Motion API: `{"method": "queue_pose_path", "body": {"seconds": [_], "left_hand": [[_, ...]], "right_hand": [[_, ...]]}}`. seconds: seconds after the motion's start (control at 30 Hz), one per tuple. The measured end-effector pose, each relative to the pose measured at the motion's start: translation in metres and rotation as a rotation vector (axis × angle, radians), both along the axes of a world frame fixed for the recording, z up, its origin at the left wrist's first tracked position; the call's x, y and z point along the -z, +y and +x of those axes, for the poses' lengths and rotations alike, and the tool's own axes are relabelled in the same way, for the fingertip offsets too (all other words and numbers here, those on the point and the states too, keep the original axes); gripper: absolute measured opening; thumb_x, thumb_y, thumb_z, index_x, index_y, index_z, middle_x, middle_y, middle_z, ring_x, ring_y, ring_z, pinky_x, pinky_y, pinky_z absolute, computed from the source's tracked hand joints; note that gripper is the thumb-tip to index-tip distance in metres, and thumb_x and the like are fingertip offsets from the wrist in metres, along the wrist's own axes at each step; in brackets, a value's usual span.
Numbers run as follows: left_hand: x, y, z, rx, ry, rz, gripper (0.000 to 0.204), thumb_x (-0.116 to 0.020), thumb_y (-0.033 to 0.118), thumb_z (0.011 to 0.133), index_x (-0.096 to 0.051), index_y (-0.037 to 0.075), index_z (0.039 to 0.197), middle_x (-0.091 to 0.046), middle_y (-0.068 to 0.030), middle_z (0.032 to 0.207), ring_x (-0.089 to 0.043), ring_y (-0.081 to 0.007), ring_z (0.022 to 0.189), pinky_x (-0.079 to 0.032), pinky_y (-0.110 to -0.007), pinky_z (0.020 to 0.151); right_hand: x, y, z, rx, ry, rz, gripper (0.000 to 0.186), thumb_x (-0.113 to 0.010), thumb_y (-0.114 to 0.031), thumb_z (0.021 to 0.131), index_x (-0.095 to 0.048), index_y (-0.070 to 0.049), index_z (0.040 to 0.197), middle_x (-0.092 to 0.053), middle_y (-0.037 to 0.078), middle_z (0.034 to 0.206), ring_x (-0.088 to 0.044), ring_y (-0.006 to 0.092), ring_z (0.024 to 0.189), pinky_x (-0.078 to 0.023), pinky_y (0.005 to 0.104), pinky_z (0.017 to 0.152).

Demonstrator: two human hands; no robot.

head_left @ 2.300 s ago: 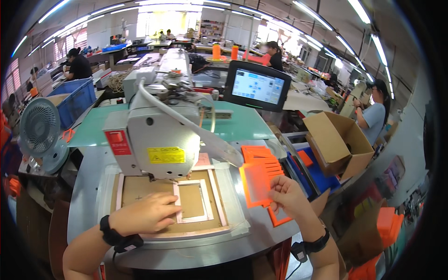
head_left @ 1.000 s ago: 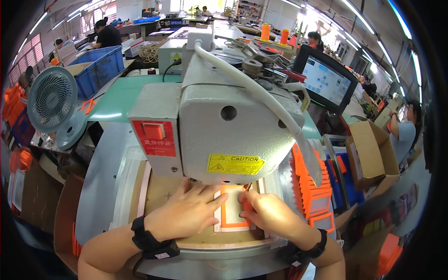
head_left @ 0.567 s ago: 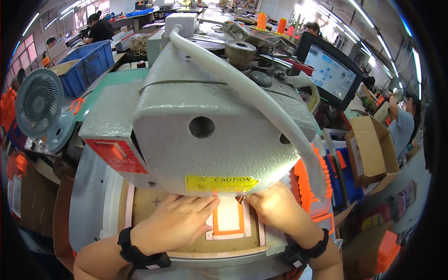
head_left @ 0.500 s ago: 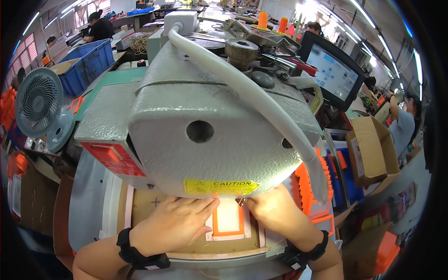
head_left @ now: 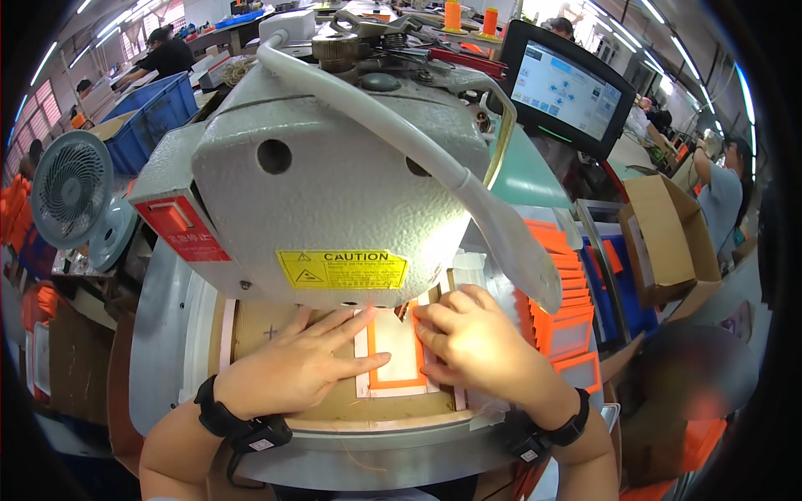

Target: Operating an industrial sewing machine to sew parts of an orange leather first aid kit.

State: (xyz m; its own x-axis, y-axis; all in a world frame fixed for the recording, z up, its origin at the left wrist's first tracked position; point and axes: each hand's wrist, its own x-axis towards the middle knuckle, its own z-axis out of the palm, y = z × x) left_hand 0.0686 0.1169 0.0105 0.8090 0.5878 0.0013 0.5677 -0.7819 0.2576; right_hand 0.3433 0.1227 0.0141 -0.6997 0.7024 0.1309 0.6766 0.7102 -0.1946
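A pale panel with an orange rectangular border (head_left: pixel 396 383) lies flat under the head of a grey sewing machine (head_left: pixel 334 192), its far end hidden by the machine. My left hand (head_left: pixel 313 363) rests flat at its left side, fingers spread. The left thumb reaches over the border onto the panel, and the fingertips lie close under the machine head. Along the right border, my right hand (head_left: pixel 480 342) touches the piece with bent fingertips, thumb apart and nearer me. A small dark machine part (head_left: pixel 403 311) shows between the hands. Both wrists wear black bands.
A stack of orange-bordered panels (head_left: pixel 560 292) stands right of the hands. Beyond it are a screen (head_left: pixel 571 90) and an open cardboard box (head_left: pixel 660 238). A fan (head_left: pixel 72 189) and a blue crate (head_left: pixel 154 117) stand at left. Other people work farther off.
The view has shifted, so the machine sits farther left and more of the bordered piece shows. My right hand has come down along the right border; my left thumb now lies across the left border.
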Motion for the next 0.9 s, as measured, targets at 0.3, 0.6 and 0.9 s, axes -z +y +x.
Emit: {"method": "queue_pose_path", "body": {"seconds": [0.3, 0.6, 0.9], "left_hand": [[0.002, -0.009, 0.001, 0.051, -0.108, -0.039, 0.048, -0.061, 0.006, 0.087, -0.065, 0.024, 0.132, -0.047, -0.0163, 0.144, -0.046, -0.0352, 0.136, -0.034, -0.062, 0.109], [-0.002, -0.024, 0.008, 0.066, -0.028, 0.162, 0.038, -0.066, 0.019, 0.088, -0.067, 0.024, 0.126, -0.057, -0.0136, 0.133, -0.056, -0.0316, 0.126, -0.037, -0.064, 0.106], [0.001, -0.029, 0.01, 0.042, -0.016, 0.222, 0.036, -0.064, 0.021, 0.091, -0.067, 0.024, 0.126, -0.057, -0.0146, 0.135, -0.056, -0.0332, 0.126, -0.035, -0.066, 0.107]], "right_hand": [[-0.001, -0.004, 0.001, 0.008, 0.063, -0.041, 0.048, -0.078, -0.027, 0.074, -0.071, 0.001, 0.113, -0.062, 0.01, 0.127, -0.06, 0.0245, 0.115, -0.029, 0.0569, 0.117], [-0.001, -0.014, -0.007, 0.052, -0.082, 0.026, 0.05, -0.078, -0.029, 0.076, -0.07, 0.001, 0.116, -0.064, 0.011, 0.125, -0.06, 0.0236, 0.114, -0.028, 0.061, 0.116], [0.0, -0.009, -0.006, 0.027, -0.088, 0.004, 0.044, -0.079, -0.027, 0.076, -0.073, -0.002, 0.111, -0.062, 0.008, 0.127, -0.059, 0.0231, 0.115, -0.026, 0.0667, 0.115]]}}
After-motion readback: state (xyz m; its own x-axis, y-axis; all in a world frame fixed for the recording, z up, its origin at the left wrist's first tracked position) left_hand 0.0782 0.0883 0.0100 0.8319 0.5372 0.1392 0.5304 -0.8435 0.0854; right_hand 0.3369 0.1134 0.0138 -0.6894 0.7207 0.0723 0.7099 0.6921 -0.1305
